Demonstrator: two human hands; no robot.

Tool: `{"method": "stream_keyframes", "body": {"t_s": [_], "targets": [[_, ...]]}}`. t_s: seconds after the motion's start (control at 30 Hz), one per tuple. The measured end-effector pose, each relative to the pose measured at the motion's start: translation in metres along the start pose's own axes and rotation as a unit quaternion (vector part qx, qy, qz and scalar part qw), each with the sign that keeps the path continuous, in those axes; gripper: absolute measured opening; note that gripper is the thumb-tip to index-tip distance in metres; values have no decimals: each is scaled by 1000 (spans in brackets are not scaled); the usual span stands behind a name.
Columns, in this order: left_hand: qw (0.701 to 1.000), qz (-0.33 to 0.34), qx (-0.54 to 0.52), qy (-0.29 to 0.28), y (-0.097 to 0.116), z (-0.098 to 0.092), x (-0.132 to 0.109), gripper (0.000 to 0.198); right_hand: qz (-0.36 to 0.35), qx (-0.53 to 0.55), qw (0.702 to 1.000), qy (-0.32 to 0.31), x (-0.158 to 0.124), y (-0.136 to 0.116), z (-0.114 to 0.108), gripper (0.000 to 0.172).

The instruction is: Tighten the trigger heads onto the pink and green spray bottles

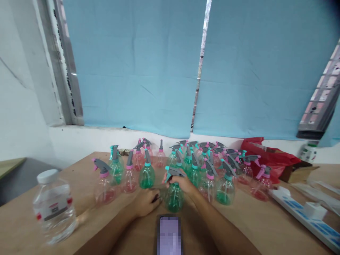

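Observation:
My right hand [182,183] is wrapped round the neck of a green spray bottle [174,201], just under its grey and turquoise trigger head. The bottle stands upright on the wooden table and holds some liquid. My left hand [147,202] rests on the table to the left of it, fingers curled, apart from the bottle. Something dark shows at its fingertips, too small to name. Beyond the hands stand several more spray bottles, among them a green one [147,176] and a pink one [129,179]. A phone [169,235] lies in front of me.
A clear water bottle [54,209] with a white cap stands at the left. To the right lie a white power strip [294,212] with a plug, a red plastic bag [268,156] and a cardboard box [302,173]. Blue curtains [132,71] hang behind the table.

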State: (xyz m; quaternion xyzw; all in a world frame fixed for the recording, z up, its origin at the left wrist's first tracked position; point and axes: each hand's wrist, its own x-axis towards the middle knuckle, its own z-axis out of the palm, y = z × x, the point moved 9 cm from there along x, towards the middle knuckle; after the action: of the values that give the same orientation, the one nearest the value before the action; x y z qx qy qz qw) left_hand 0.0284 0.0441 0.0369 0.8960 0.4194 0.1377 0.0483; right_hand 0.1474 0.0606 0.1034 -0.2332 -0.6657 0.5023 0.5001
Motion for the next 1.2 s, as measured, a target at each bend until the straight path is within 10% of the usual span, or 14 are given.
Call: {"method": "stream_keyframes", "body": {"t_s": [1.2], "targets": [[1000,7,-10,4,0,2,0,22,-35,-5,999,-6,-2,-8,1,30]]}}
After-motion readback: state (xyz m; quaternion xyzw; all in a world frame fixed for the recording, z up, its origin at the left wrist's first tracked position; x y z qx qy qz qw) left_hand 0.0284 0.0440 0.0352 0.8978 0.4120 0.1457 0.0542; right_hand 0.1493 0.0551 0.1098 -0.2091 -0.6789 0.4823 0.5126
